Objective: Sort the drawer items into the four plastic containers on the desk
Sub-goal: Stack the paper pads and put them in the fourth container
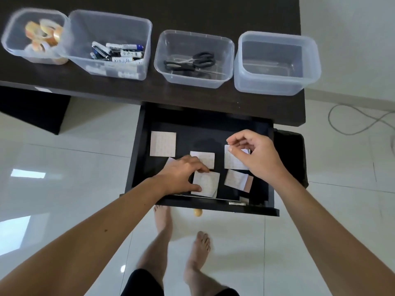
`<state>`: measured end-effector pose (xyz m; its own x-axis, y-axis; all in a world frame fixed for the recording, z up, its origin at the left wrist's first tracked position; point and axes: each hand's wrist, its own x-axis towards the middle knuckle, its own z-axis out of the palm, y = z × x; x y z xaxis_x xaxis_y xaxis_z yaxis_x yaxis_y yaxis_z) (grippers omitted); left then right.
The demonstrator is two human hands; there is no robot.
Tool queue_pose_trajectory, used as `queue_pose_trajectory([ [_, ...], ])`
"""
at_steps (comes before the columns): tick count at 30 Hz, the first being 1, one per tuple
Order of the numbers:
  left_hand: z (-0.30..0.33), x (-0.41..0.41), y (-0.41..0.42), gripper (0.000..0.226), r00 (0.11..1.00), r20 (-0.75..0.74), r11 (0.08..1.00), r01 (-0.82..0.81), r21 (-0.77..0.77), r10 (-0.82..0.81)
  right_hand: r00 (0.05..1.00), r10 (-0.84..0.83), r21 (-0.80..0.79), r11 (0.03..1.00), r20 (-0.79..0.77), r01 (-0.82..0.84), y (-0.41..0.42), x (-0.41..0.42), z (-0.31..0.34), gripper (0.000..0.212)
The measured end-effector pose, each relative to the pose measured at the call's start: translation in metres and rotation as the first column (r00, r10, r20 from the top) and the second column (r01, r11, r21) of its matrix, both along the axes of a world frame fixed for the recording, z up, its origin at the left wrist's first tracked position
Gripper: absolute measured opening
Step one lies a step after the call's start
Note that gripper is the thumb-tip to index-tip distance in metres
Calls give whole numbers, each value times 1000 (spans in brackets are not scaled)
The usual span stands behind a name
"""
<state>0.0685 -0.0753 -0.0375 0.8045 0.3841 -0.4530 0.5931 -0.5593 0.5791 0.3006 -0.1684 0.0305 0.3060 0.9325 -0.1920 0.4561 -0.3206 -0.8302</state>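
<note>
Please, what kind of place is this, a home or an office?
Most likely a room in a home, used as a small work corner. A dark desk with an open drawer stands on a glossy white tiled floor, and the person stands there with bare feet.

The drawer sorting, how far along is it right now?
Three containers already hold tape rolls, batteries and scissors. The fourth container is empty. Both hands are on paper squares in the drawer: left hand, right hand. About six squares, like one, remain.
</note>
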Motion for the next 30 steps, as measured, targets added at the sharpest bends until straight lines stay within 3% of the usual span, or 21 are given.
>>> queue_pose_trajectory([
  [7, -3, 11, -4, 75, 987, -102, 970, 139, 198, -120, 994, 83, -67, 995, 76, -78, -12, 17, -26, 25],
  [13, -2, 14, -4, 90, 977, -176, 963, 161, 218, -123, 968, 196, -151, 973, 158, -172, 0, 23, -39, 37],
  [17, -1, 13, -4, 77, 987, -128, 978, 114, 173, -92, 950, 253, -205, 955, 183, -214, 10, 25, -46, 46],
  [20, -2, 10, -4, 70, 998, -65, 994, 29, 101, -23, 897, 338, -345, 909, 285, -233, 19, 24, -50, 62],
  [23, -4, 4, -4, 58, 998, -8, 997, -68, -36, 68, 840, 409, -469, 856, 357, -217, 22, 18, -52, 80],
  [26, -7, -1, -3, 49, 989, 51, 975, -127, -182, 138, 851, 404, -499, 842, 336, -202, 22, 16, -51, 92],
  [30, -7, -7, -3, 39, 929, 197, 927, -253, -276, 312, 828, 440, -543, 814, 348, -205, 23, 14, -48, 85],
])
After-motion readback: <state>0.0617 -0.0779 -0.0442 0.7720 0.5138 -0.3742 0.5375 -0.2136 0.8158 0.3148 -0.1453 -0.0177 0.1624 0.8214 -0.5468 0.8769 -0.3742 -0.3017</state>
